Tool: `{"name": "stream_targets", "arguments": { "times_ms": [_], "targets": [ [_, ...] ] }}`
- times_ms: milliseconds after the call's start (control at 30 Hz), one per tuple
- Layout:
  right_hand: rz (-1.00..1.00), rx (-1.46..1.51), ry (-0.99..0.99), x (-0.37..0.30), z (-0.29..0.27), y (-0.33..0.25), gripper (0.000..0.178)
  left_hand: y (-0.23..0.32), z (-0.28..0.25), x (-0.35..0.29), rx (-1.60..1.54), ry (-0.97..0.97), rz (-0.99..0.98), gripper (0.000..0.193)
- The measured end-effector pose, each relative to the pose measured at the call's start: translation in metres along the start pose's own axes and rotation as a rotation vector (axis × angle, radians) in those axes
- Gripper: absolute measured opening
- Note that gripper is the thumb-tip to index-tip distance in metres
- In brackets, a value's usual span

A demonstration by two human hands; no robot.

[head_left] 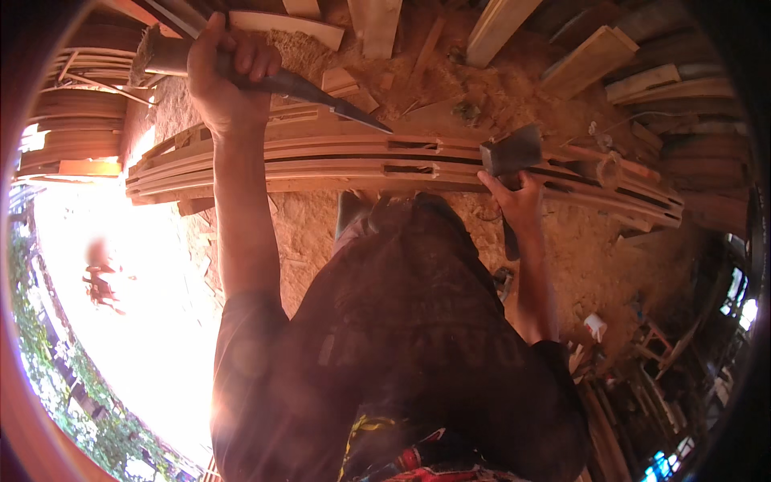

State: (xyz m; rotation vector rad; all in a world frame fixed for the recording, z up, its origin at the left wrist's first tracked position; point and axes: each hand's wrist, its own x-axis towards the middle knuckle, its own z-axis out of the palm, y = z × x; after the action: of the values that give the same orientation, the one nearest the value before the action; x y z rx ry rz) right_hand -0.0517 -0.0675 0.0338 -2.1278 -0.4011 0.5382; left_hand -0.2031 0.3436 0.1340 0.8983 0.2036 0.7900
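Two hands grip tools over a stack of curved wooden slats [337, 157]: the left hand [229, 76] clenches a chisel [321, 94], the right hand [514, 201] a hammer [511, 151] against the slats.

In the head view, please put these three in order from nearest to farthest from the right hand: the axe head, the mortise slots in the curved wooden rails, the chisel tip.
1. Axe head: just above the right hand, which grips its handle.
2. Mortise slots: to its left, in the curved wooden rails.
3. Chisel tip: farther left and higher, held by the left hand.
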Motion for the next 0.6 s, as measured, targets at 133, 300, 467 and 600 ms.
{"name": "stream_targets", "arguments": {
  "times_ms": [133, 300, 467, 600],
  "targets": [
    [-0.350, 0.028, 0.194, -0.010, -0.008, -0.033, 0.023, -0.012, 0.020, -0.013, 0.040, 0.093, 0.017, 0.027],
    [-0.537, 0.187, 0.260, -0.018, -0.019, -0.066, 0.022, -0.041, 0.042, -0.026, -0.032, -0.005, -0.001, 0.021],
    [-0.157, 0.326, 0.143, -0.036, -0.020, -0.070, 0.024, -0.070, 0.059, -0.041, -0.038, 0.064, -0.093, 0.010],
    [-0.137, 0.333, 0.231, -0.043, -0.017, -0.056, 0.023, -0.068, 0.071, -0.041, 0.234, -0.115, 0.009, 0.023]
  ]
}}
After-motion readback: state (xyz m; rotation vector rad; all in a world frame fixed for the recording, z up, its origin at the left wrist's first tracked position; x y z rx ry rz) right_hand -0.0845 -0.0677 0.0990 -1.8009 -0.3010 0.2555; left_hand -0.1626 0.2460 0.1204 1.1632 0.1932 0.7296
